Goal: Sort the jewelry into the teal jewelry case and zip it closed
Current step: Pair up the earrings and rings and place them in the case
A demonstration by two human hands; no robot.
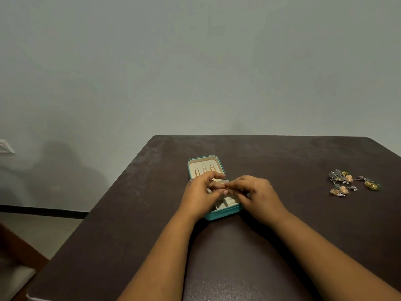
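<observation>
Left hand: fingers curled over the case, the fingertips meet the right hand's; it seems to pinch a small gold piece — too small to identify.
Right hand: fingers curled, also pinching at this gold piece.
Teal jewelry case: lies open directly under both hands, its lid beyond the fingers.
Earrings in lid: three gold pieces hang there.
Loose jewelry: a cluster well apart, to the right of the right hand.
Table: dark — it carries everything.
</observation>
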